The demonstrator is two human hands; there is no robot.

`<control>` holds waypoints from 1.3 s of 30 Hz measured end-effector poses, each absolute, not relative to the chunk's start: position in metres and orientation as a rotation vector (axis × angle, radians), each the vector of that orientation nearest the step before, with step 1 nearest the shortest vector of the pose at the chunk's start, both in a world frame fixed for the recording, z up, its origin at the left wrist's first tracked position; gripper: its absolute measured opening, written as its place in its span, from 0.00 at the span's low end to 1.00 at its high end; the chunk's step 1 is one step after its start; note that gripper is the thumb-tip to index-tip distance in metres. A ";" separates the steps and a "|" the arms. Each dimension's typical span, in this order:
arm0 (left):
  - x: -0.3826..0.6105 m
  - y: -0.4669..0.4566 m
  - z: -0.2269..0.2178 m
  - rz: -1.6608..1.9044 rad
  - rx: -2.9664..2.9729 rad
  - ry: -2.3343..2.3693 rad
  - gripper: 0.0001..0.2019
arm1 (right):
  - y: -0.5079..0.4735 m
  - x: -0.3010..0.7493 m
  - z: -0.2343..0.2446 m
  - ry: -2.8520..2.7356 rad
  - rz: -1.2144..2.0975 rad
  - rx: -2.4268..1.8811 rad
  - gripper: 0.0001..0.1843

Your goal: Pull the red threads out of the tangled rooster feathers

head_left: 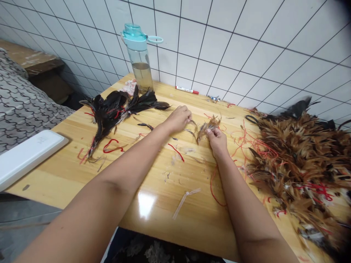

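A person's right hand (pixel 218 140) pinches a small brown feather tuft (pixel 204 130) over a wooden table (pixel 208 223), between black plumes (pixel 115 98) and a brown feather pile (pixel 298 142). The left hand (pixel 177 119) curls nearby — its grip I can't tell. Handling the tuft seems the step; the next move calls for lightness.
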State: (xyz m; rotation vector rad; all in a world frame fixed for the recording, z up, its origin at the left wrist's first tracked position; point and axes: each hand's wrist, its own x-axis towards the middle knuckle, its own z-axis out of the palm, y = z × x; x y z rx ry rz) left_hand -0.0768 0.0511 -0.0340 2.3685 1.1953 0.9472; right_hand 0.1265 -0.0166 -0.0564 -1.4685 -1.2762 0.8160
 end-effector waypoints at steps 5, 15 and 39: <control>-0.055 0.040 -0.021 1.114 1.652 0.999 0.02 | -0.015 0.127 -0.060 -1.270 0.811 -1.467 0.16; -0.028 0.022 -0.019 0.902 1.469 0.869 0.04 | -0.011 0.129 -0.067 -1.293 0.761 -1.465 0.16; -0.052 0.039 -0.022 0.950 1.580 0.960 0.06 | -0.017 0.126 -0.055 -1.281 0.938 -1.350 0.15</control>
